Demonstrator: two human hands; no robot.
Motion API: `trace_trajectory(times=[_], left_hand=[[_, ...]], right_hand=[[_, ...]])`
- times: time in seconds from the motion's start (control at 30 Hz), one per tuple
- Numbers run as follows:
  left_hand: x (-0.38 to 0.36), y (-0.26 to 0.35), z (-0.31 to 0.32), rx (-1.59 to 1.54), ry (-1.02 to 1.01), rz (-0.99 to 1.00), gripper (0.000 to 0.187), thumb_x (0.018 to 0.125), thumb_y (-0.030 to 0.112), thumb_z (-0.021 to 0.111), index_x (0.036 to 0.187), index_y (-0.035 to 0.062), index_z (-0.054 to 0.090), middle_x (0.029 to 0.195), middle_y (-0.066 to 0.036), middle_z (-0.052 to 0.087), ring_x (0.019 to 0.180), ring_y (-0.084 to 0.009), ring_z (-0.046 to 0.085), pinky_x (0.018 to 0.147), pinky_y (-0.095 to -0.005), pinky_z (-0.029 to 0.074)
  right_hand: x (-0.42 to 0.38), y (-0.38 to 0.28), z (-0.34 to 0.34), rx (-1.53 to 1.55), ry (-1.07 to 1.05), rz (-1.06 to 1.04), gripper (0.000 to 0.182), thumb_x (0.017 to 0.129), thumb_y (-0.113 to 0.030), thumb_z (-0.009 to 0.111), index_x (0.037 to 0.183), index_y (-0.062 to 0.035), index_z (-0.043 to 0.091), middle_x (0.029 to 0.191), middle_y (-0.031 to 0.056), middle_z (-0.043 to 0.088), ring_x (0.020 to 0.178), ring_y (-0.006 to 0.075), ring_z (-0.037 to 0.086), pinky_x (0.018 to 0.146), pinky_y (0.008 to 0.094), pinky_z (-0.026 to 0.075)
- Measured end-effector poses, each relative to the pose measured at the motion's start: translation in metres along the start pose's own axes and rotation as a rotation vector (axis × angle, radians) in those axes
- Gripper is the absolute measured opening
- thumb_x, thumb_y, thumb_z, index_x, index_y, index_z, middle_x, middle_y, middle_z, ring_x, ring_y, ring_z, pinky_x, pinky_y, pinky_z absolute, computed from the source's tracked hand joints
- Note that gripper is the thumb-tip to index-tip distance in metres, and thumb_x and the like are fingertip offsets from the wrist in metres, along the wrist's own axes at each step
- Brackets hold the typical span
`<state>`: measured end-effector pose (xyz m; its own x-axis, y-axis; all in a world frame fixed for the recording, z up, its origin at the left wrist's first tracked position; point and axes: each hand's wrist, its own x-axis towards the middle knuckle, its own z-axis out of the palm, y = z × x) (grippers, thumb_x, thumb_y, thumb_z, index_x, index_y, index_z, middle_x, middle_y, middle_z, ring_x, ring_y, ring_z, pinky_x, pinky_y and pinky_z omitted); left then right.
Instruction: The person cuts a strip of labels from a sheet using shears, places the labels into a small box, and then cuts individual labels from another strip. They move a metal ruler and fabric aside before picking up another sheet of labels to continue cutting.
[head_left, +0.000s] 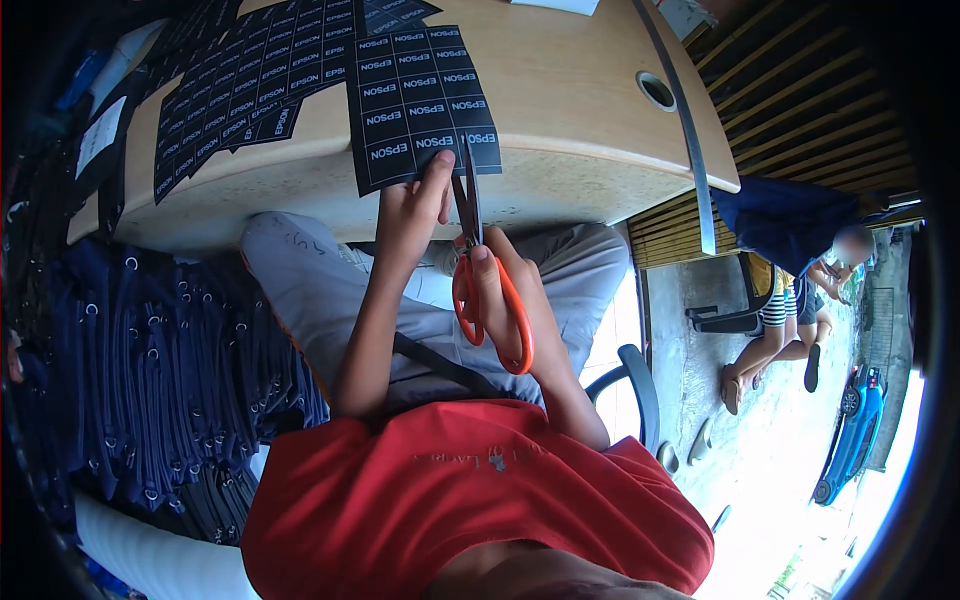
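Note:
My left hand [418, 205] pinches the near edge of a black sheet [415, 95] printed with rows of white EPSON labels, thumb on top. The sheet lies partly on the table and hangs over its front edge. In my right hand [510, 290] is a pair of scissors [520, 330] with orange handles, my fingers through the loops. Its blades point away from me and reach the sheet's near edge, between two label columns at the right. The blades look slightly apart. Part of the lower blade is hidden by the sheet.
More EPSON label sheets [270, 75] lie overlapping on the table [570, 90] at the left. A cable hole [656, 90] and a metal strip [690, 130] are at its right. Dark blue straps with metal rings [170, 370] hang at my left. Another person [775, 310] sits at the far right.

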<state>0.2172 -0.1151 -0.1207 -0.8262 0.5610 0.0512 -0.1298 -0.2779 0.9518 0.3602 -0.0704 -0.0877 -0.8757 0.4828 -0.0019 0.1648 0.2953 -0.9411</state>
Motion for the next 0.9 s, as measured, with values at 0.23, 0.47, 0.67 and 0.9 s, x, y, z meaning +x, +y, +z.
trace_trajectory(times=[0.23, 0.47, 0.67, 0.9], left_hand=[[-0.005, 0.000, 0.001, -0.009, -0.006, -0.010, 0.028, 0.094, 0.022, 0.058, 0.070, 0.0114, 0.049, 0.051, 0.006, 0.036, 0.041, -0.0043, 0.035, 0.040, -0.0222, 0.026], [-0.009, -0.002, 0.000, -0.002, -0.035, -0.020, 0.019, 0.096, 0.023, 0.058, 0.086, 0.0068, 0.058, 0.057, 0.004, 0.046, 0.045, -0.0044, 0.040, 0.043, -0.0229, 0.031], [-0.008, -0.002, 0.006, -0.058, 0.015, 0.028, 0.035, 0.093, 0.024, 0.060, 0.064, 0.0131, 0.046, 0.051, 0.005, 0.038, 0.041, -0.0056, 0.038, 0.039, -0.0222, 0.024], [-0.011, 0.001, 0.008, -0.021, 0.023, 0.006, 0.033, 0.093, 0.025, 0.061, 0.066, 0.0129, 0.047, 0.051, 0.005, 0.038, 0.041, -0.0058, 0.039, 0.039, -0.0223, 0.025]], right_hand=[[0.000, 0.002, 0.006, -0.018, 0.057, 0.004, 0.026, 0.101, -0.021, 0.041, 0.101, 0.0034, 0.051, 0.053, 0.0179, 0.054, 0.050, 0.0386, 0.058, 0.051, 0.0442, 0.044], [0.000, 0.007, 0.013, -0.028, 0.126, -0.019, 0.025, 0.100, -0.020, 0.044, 0.100, 0.0039, 0.051, 0.055, 0.0242, 0.053, 0.055, 0.0461, 0.056, 0.051, 0.0483, 0.043], [0.000, 0.005, 0.013, -0.037, 0.183, -0.079, 0.024, 0.099, -0.019, 0.045, 0.096, 0.0036, 0.050, 0.055, 0.0256, 0.053, 0.056, 0.0475, 0.056, 0.051, 0.0490, 0.042], [0.000, 0.006, 0.014, -0.059, 0.180, -0.079, 0.022, 0.098, -0.017, 0.046, 0.095, 0.0040, 0.051, 0.055, 0.0261, 0.052, 0.056, 0.0479, 0.056, 0.051, 0.0490, 0.042]])
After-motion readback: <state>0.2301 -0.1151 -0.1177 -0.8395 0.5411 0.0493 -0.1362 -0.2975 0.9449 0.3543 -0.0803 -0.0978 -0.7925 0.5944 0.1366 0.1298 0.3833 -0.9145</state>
